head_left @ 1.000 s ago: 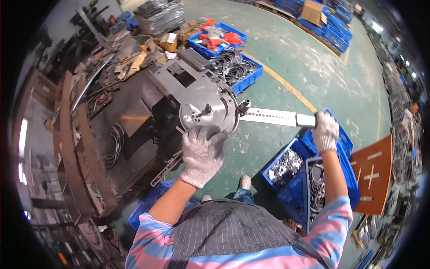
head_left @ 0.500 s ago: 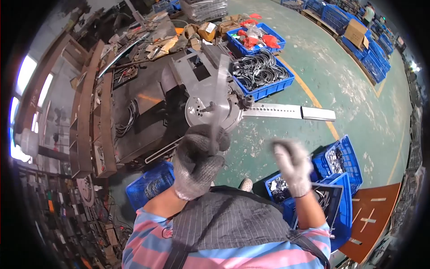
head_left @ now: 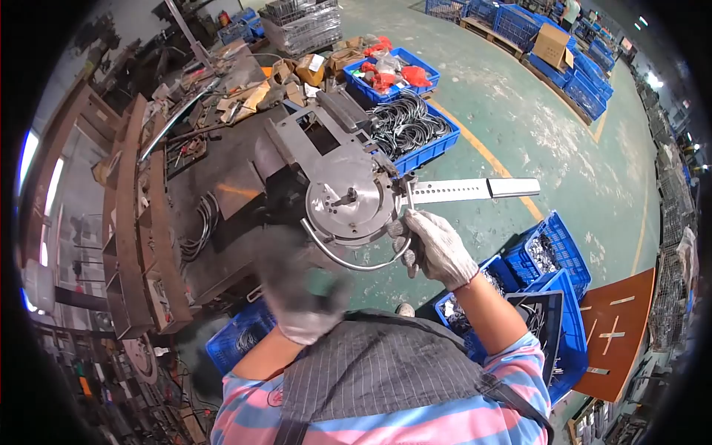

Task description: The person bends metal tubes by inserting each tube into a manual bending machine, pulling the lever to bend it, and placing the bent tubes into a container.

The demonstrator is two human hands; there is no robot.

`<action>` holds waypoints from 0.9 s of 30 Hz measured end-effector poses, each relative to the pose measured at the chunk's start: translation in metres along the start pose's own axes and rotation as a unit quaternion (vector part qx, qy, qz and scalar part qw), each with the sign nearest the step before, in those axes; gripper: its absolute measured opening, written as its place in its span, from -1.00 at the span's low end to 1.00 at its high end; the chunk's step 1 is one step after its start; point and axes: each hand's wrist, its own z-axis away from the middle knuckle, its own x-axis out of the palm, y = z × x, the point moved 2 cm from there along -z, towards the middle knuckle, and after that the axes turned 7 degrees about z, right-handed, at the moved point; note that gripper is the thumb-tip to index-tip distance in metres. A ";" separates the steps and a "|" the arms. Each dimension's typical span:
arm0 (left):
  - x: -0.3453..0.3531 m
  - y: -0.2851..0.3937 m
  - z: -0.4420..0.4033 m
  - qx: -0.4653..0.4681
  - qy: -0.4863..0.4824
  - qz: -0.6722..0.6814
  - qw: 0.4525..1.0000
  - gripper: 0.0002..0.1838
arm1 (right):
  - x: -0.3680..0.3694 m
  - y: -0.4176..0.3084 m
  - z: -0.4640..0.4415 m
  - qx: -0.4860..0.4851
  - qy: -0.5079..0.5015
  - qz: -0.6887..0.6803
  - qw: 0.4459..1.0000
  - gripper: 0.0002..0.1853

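A curved metal rod [head_left: 354, 267] arcs below the round plate of a bending machine [head_left: 341, 211]. My right hand [head_left: 439, 248], in a whitish glove, is closed around the rod's right end, beside the inner end of the machine's long perforated arm [head_left: 449, 190]. Left of the rod, my left hand [head_left: 302, 297], in a grey and white glove, is smeared by motion. Its fingers cannot be made out, nor whether they touch anything. A small post stands at the middle of the round plate.
Blue crates of bent metal rods [head_left: 423, 152] and bagged parts [head_left: 393, 78] stand beyond the machine. More curved rods [head_left: 200, 230] lie on the steel bench [head_left: 241, 185] at left. Near my right elbow are crates of small metal parts [head_left: 549, 256] and a brown board [head_left: 619, 334].
My right hand has moved left and forward, from the open floor side to the rod beside the machine. The upright blurred piece above my left hand is gone; that hand has moved left.
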 end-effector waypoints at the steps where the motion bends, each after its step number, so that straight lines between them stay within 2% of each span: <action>1: 0.000 0.006 -0.004 0.145 -0.096 -0.083 0.981 -0.64 | 0.002 0.000 -0.004 0.017 -0.003 0.016 1.000 -0.63; 3: 0.033 0.000 0.001 0.122 -0.163 -0.106 0.973 -0.73 | -0.001 -0.003 -0.009 0.022 -0.017 0.037 0.999 -0.66; 4: 0.038 -0.010 0.007 0.119 -0.160 -0.105 0.974 -0.73 | -0.005 -0.001 -0.012 0.026 -0.011 0.064 0.998 -0.64; 6: 0.050 -0.030 0.016 0.073 -0.245 -0.170 0.952 -0.75 | -0.007 -0.004 -0.017 0.030 -0.006 0.092 0.995 -0.63; 9: 0.058 -0.032 0.014 0.044 -0.230 -0.185 0.955 -0.78 | -0.004 -0.016 -0.010 0.085 0.040 0.242 0.966 -0.47; 10: 0.058 -0.031 0.012 0.042 -0.231 -0.186 0.954 -0.78 | -0.001 -0.019 -0.008 0.086 0.038 0.241 0.966 -0.47; 12: 0.059 -0.031 0.008 -0.032 -0.249 -0.195 0.948 -0.77 | 0.003 -0.020 -0.004 0.113 0.041 0.300 0.946 -0.42; 16: 0.058 -0.032 0.009 -0.025 -0.190 -0.191 0.963 -0.79 | 0.001 -0.003 -0.015 0.067 0.048 0.250 0.965 -0.44; 18: 0.054 -0.027 -0.002 0.017 -0.134 -0.197 0.971 -0.78 | 0.002 0.002 -0.018 0.067 0.046 0.230 0.970 -0.44; 21: 0.059 -0.040 0.003 -0.007 -0.193 -0.151 0.970 -0.77 | -0.005 0.003 -0.013 0.069 0.034 0.231 0.970 -0.46; 23: 0.058 -0.037 0.000 -0.013 -0.188 -0.150 0.970 -0.76 | -0.025 -0.006 -0.003 -0.108 0.160 0.432 0.881 -0.53; 24: 0.058 -0.037 0.000 -0.013 -0.186 -0.145 0.972 -0.76 | -0.056 -0.015 0.000 -0.206 0.241 0.582 0.749 -0.68; 26: 0.059 -0.037 0.001 -0.022 -0.179 -0.144 0.973 -0.76 | -0.104 -0.069 0.009 -0.269 0.384 0.658 0.589 -0.87; 27: 0.060 -0.036 0.000 -0.019 -0.175 -0.144 0.974 -0.76 | -0.129 -0.097 0.013 -0.352 0.381 0.708 0.479 -0.81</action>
